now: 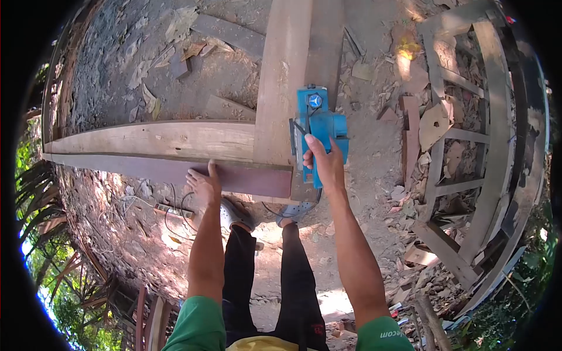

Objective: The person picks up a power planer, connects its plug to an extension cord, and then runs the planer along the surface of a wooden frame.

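Observation:
My right hand is wrapped round the handle of a blue electric planer. The planer rests on the near end of a wide wooden beam that runs away from me. At the left, a long reddish-brown plank lies crosswise, its right end close to the planer. My left hand grips this plank near its middle, thumb at the far edge and fingers bent against the surface. A paler board lies just beyond the plank, along its far side.
A dark cord trails by my feet, and a power strip lies on the ground to their left. Wooden frames and scrap pieces stand at the right. Offcuts and dry leaves litter the dirt ahead.

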